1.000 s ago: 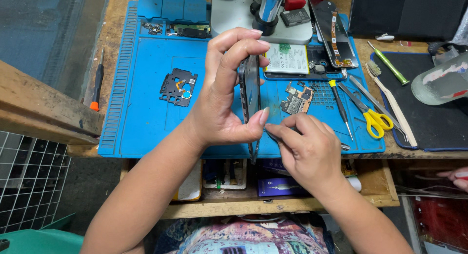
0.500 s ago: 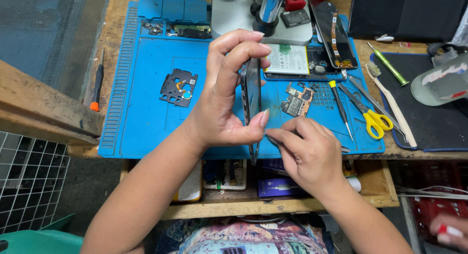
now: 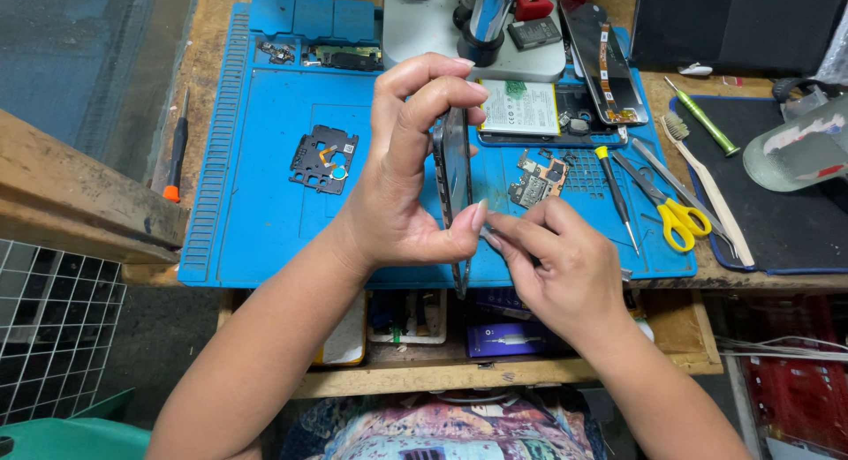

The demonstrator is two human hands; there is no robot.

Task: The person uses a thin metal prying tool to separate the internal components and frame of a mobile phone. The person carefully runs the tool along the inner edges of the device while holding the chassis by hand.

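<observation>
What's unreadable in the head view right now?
- Phone frame: edge-on, faces unseen.
- Right hand: whatever its fingertips pinch is too small and covered.
- Left hand: palm side hidden.
- Microscope stand: top cut off by the frame edge.
- Shelf under the table: shadowed, blocked by both hands.

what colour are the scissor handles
Yellow: the scissors lie on the blue mat, clearest in the head view.

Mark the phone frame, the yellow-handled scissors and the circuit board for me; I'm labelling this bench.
phone frame (image 3: 456,173): head view, on its thin edge.
yellow-handled scissors (image 3: 677,222): head view, on the yellow handle loop.
circuit board (image 3: 535,176): head view, on its middle.
</observation>
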